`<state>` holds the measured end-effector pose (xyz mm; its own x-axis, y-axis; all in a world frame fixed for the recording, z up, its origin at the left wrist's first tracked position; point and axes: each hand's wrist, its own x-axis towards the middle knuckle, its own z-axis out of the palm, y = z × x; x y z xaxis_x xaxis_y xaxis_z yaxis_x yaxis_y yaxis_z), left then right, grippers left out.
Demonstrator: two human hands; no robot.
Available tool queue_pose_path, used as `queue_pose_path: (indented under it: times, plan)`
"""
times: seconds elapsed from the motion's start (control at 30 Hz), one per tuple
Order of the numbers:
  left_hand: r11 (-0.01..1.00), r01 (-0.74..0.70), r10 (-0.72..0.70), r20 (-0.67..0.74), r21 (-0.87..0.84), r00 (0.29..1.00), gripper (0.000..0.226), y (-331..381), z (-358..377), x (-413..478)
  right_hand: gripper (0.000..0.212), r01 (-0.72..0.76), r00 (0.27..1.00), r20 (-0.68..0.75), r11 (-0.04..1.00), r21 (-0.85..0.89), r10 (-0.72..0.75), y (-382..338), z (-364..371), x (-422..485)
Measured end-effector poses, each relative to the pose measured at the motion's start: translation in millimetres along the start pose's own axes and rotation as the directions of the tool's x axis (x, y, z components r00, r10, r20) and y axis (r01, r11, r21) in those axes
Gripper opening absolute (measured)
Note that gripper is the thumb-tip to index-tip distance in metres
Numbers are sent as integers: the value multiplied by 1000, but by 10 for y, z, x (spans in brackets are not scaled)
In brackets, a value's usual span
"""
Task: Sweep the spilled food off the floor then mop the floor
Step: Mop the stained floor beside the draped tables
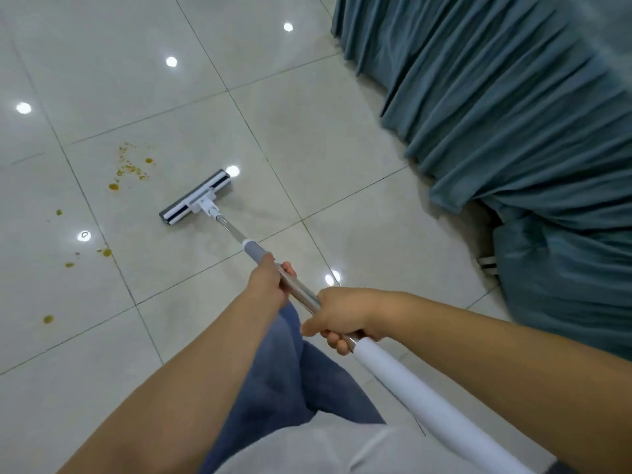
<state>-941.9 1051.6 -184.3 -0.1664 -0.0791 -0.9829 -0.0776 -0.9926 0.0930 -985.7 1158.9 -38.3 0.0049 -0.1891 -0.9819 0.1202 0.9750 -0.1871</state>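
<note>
A flat mop with a grey and white head point(196, 197) rests on the glossy cream tiled floor point(307, 138). Its metal and white handle point(393, 371) runs back toward me. My left hand point(268, 283) grips the metal shaft just behind the grey collar. My right hand point(342, 316) grips the shaft lower down, where the white sleeve starts. Yellow-orange spilled food point(131, 165) lies in crumbs and drops to the left of the mop head, apart from it. More drops point(106, 252) trail toward the lower left.
A teal pleated curtain point(513, 114) hangs along the right side, with its hem pooling on the floor. My legs in blue trousers point(284, 371) are below the hands. Ceiling lights reflect as bright spots on the tiles.
</note>
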Motion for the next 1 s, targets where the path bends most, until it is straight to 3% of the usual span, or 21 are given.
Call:
queue_pose_path:
  times: [0.2,0.5,0.67,1.0]
  plan:
    - [991,-3,1,-20,-132,1000,27,102,-231,-66,15,6,1000,-20,998,-62,-7,-142,306,-6]
    - [992,34,-31,25,-120,999,26,882,44,-17,18,-27,991,-133,996,-83,16,-902,82,132]
    - [993,-21,23,17,-118,1000,25,1901,120,261,16,1,989,-145,999,-40,-7,-1853,24,572]
    - [990,-111,113,19,-87,993,22,4678,54,879,17,78,993,-93,996,36,-74,-4481,138,1453]
